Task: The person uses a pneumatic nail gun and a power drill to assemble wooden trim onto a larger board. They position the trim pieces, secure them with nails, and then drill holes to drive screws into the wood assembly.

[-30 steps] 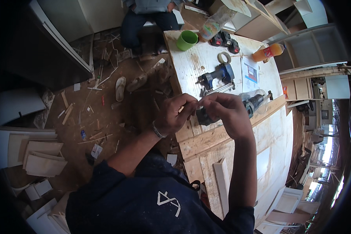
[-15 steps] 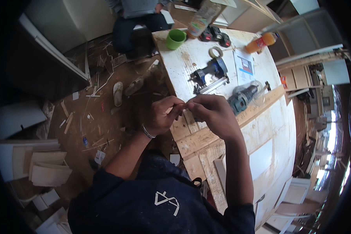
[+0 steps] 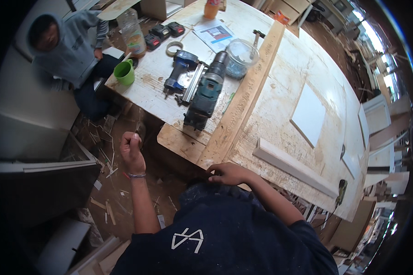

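- Head view: left hand (image 3: 132,149) curled into a loose fist off the bench's edge, above the littered floor; something tiny may be pinched, too small to tell.
- Right hand (image 3: 228,173), fingers bent, empty, rests at the near end of the long plank (image 3: 243,103).
- Beyond, on the workbench (image 3: 280,114): teal power tool (image 3: 205,98), nail gun (image 3: 181,73), green cup (image 3: 124,72).

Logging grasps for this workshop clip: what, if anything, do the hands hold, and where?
Left hand is closed in a fist off the workbench; any contents cannot be told. Right hand rests at the bench edge, holding nothing visible.
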`<state>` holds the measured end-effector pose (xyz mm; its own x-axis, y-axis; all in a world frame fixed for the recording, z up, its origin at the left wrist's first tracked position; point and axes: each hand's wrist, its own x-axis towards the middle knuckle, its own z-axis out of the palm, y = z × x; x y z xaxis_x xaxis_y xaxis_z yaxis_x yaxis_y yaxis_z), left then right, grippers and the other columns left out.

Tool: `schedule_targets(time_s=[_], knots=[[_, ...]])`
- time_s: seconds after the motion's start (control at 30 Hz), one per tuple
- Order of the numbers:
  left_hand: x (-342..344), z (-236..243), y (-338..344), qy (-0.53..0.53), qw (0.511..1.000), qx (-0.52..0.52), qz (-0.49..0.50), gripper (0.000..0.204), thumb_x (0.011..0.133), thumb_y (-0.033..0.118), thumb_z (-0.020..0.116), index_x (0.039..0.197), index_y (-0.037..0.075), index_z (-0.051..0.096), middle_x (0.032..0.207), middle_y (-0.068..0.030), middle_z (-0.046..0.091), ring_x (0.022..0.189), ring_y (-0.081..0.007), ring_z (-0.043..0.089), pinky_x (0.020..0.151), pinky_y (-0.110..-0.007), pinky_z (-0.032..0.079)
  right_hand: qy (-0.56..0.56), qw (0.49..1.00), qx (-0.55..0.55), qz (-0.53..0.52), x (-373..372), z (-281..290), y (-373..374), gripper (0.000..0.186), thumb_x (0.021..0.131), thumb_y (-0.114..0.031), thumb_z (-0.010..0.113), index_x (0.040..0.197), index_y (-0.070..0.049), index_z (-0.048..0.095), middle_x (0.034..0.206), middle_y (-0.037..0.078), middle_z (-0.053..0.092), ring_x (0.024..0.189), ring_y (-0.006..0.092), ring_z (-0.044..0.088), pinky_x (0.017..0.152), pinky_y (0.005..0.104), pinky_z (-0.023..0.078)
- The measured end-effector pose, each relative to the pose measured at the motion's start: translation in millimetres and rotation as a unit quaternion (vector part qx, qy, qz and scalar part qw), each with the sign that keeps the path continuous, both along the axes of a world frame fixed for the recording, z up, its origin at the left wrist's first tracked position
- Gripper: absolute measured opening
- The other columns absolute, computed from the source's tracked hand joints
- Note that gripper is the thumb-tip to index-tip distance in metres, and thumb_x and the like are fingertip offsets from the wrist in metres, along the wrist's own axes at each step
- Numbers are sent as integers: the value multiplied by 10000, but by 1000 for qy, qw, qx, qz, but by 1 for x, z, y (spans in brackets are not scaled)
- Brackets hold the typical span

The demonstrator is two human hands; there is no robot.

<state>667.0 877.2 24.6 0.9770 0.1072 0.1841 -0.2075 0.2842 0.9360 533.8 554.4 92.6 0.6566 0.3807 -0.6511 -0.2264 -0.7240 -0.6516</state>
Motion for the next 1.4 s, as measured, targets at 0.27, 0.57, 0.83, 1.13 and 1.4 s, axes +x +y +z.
schedule_targets(time_s=[0.27, 0.57, 0.83, 1.13, 1.4], knots=[[-22, 15, -88, 167, 909, 212, -319, 101, 948, 139, 679, 960, 44, 645, 909, -11, 619, 898, -125, 584, 880, -287, 477, -3, 970, 51, -238, -82, -45, -44, 407, 1009, -280, 643, 1332, -31, 634, 1018, 122, 746, 926, 204, 701, 858, 339, 542], [-17, -2, -265, 62, 831, 322, -449, 281, 997, 266, 659, 897, 14, 588, 772, -53, 553, 759, -109, 528, 713, -309, 472, -39, 893, -81, -442, -158, -36, -105, 457, 957, -349, 682, 1297, -44, 660, 1028, 212, 751, 968, 335, 730, 888, 402, 553], [54, -65, -350, -12, 885, 459, -82, 265, 927, 226, 721, 1075, 15, 662, 1081, -199, 640, 1038, -355, 603, 923, -434, 497, -186, 834, -168, -491, -180, -48, -194, 357, 957, -221, 709, 1258, -33, 671, 977, 173, 750, 892, 273, 728, 822, 381, 568], [35, -81, -365, 11, 848, 528, -38, 401, 889, 199, 757, 1240, 33, 660, 1217, -194, 599, 1173, -372, 555, 1048, -445, 460, -349, 859, -271, -260, -165, -104, -266, 725, 719, -221, 886, 1363, -51, 599, 1328, 262, 570, 1253, 451, 515, 1088, 547, 390], [27, -61, -353, 63, 838, 542, 23, 331, 896, 218, 758, 1168, 53, 666, 1190, -160, 596, 1163, -368, 555, 1020, -450, 476, -281, 907, -203, -239, -135, -85, -270, 902, 627, -228, 950, 1413, -23, 559, 1271, 219, 562, 1211, 413, 527, 1043, 497, 433]])
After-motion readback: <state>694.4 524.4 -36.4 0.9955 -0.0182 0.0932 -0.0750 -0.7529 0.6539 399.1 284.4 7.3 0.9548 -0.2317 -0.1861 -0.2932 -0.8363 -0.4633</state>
